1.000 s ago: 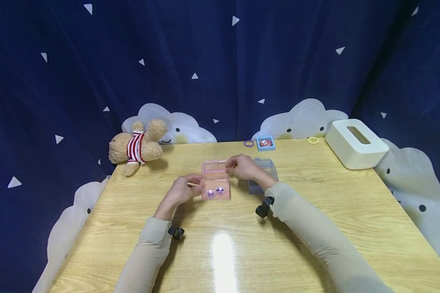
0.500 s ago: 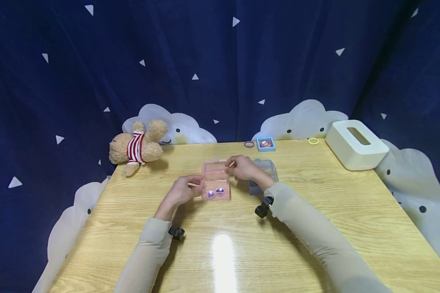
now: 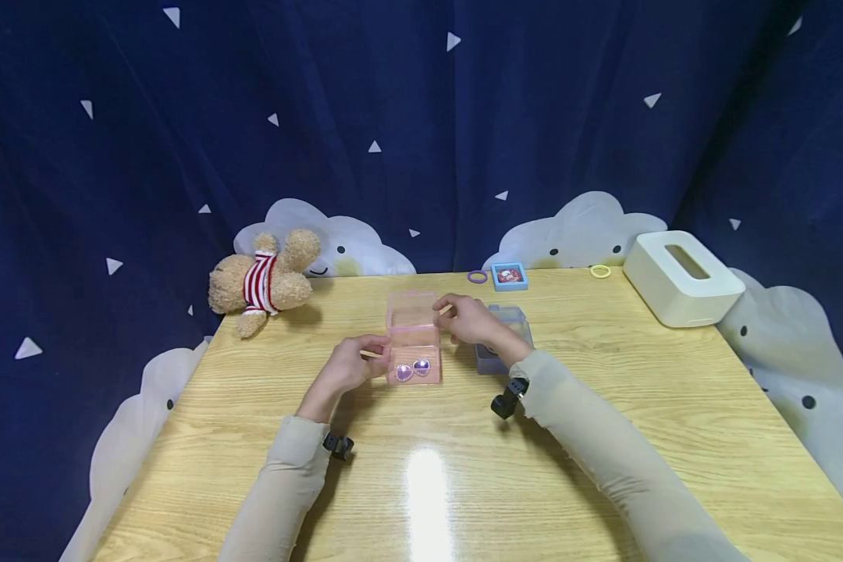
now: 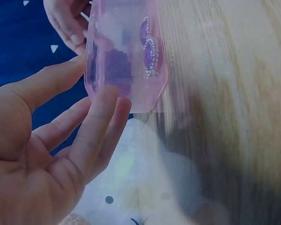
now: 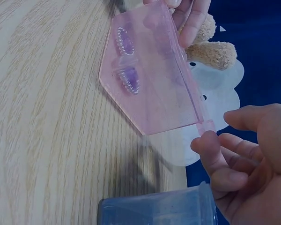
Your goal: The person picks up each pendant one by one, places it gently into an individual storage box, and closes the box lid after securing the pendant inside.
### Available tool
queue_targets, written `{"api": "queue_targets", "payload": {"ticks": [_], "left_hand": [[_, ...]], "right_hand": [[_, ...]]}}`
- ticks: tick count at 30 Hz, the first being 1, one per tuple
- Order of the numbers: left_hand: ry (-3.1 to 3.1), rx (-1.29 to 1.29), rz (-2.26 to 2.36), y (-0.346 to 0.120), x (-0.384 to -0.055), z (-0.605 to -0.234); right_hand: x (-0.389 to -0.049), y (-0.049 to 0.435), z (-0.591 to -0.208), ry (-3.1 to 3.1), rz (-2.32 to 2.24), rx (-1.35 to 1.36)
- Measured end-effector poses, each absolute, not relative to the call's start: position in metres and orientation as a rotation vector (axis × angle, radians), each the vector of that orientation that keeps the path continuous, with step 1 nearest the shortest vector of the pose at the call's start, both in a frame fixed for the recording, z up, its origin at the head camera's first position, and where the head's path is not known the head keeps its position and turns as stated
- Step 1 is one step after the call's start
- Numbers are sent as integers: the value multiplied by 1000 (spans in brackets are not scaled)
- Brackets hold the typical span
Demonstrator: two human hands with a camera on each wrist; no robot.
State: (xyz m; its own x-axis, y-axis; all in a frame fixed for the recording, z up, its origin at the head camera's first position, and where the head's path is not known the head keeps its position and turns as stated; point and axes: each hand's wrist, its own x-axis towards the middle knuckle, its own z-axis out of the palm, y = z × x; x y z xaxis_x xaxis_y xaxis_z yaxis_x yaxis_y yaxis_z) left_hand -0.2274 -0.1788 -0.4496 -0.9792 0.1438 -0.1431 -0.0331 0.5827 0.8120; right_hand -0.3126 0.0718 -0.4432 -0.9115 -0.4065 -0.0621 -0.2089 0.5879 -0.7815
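Observation:
A clear pink case [image 3: 414,381] stands on the wooden table with its lid [image 3: 410,311] raised and leaning back. Purple-lensed toy glasses [image 3: 403,373] with beaded, pearl-like rims show low in the case; the left wrist view also shows the glasses [image 4: 151,56]. My left hand [image 3: 351,365] is at the case's left end, its extended fingers [image 4: 96,126] against the end wall and the thumb near the upper edge. At the lid's right side is my right hand [image 3: 466,320]. Its index fingertip [image 5: 208,140] touches the lid's corner, the thumb held apart.
A translucent blue-grey box [image 3: 490,364] stands partly hidden behind my right hand. Along the back edge lie a purple ring [image 3: 477,271], a blue square frame [image 3: 510,286] and a yellow ring [image 3: 600,265]. A teddy bear [image 3: 260,281] lies left; a white tissue box [image 3: 681,281] stands right.
The pink lid has tilted farther back, away from me, in the last half second, with my right hand at its side. My left hand stays at the case's left end.

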Motion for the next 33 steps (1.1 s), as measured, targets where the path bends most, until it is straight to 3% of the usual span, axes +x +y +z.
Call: {"api": "queue_targets", "payload": {"ticks": [21, 33], "left_hand": [[2649, 113, 1328, -180, -229, -451], [2663, 147, 1349, -180, -227, -451]], "right_hand": [[-315, 74, -445, 2614, -1337, -455], [-315, 78, -444, 2626, -1324, -564]]}}
